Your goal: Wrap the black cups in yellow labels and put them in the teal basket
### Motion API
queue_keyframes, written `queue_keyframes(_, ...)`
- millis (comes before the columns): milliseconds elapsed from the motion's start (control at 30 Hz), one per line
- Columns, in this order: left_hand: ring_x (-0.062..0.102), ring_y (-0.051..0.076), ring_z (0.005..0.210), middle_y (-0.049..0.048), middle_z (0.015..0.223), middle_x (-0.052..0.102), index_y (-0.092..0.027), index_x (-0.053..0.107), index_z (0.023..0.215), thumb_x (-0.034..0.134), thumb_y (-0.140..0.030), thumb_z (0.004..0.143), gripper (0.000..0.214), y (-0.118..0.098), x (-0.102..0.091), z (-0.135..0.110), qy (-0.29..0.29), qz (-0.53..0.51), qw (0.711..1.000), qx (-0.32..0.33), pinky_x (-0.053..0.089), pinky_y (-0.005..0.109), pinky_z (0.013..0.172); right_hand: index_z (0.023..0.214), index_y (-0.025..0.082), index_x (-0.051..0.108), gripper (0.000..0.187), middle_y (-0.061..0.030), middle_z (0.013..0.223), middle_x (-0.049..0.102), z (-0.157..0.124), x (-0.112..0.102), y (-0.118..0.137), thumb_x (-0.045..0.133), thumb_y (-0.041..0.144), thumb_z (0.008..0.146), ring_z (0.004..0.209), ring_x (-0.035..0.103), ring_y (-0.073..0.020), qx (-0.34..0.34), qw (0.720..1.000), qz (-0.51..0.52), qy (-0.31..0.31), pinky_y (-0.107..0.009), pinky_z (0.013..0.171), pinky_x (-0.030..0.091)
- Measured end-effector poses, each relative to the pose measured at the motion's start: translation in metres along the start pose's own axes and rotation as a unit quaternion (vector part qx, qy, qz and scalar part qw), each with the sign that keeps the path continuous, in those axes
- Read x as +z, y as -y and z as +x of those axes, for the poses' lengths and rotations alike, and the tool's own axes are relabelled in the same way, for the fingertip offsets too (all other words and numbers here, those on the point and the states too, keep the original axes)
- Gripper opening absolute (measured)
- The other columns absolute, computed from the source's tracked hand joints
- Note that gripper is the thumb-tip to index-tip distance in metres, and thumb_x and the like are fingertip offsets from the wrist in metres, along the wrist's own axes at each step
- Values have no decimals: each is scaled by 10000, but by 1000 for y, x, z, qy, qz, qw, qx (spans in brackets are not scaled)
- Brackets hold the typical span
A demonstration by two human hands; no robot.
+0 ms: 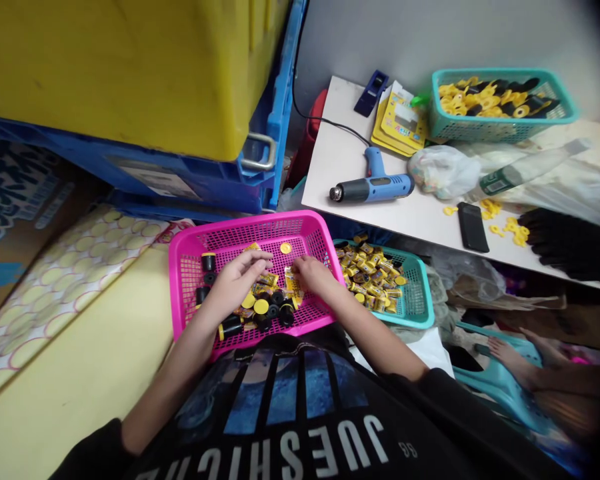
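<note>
A pink plastic basket [183, 320] rests in front of me, with small black containers with yellow lids [261, 307] and yellow-printed wrapped pieces piled in it. Over the pile hovers my left hand [237, 277], its fingers stretched to the right and thumb apart, with nothing visible in them. My right hand [314, 275] is at the basket's right side, fingers curled together beside a yellow-printed piece [293, 288]. What those fingertips hold, if anything, is hidden. A loose yellow disc [285, 248] lies on the basket floor beyond both hands.
To the right, a teal basket [423, 293] holds many yellow-wrapped pieces. A white table [325, 157] carries a blue heat gun [375, 187], a black phone [473, 227], a bottle [530, 167] and a green basket [505, 127] of parts. Stacked crates [180, 180] stand at left; another person's foot [510, 357] is at right.
</note>
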State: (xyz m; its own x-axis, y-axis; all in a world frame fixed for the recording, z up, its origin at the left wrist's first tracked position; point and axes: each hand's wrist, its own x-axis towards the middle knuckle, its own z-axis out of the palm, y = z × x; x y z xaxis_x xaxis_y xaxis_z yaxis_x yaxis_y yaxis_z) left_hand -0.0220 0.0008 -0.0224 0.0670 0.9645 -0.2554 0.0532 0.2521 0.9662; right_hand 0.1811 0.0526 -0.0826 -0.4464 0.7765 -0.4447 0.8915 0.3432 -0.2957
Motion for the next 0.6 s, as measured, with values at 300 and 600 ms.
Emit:
queue_keyframes(300,674,191,864,56,932,724,-200,688,979,672,-463,781,330,0,2,-2,-10,-13,1000,-5,535,330,805,910,141,638,101,-116,938,682,3,-13,1,550,190,907,877,636,-198,-5,995,50,-85,-287,788,467)
queue_keyframes(600,618,111,666,-32,735,645,-199,644,1015,787,-326,666,398,-13,17,-10,-47,-142,988,-39,500,220,629,977,266,618,175,-22,870,717,-32,-18,23,512,140,919,842,616,-172,-384,805,153,-425,-346,804,471)
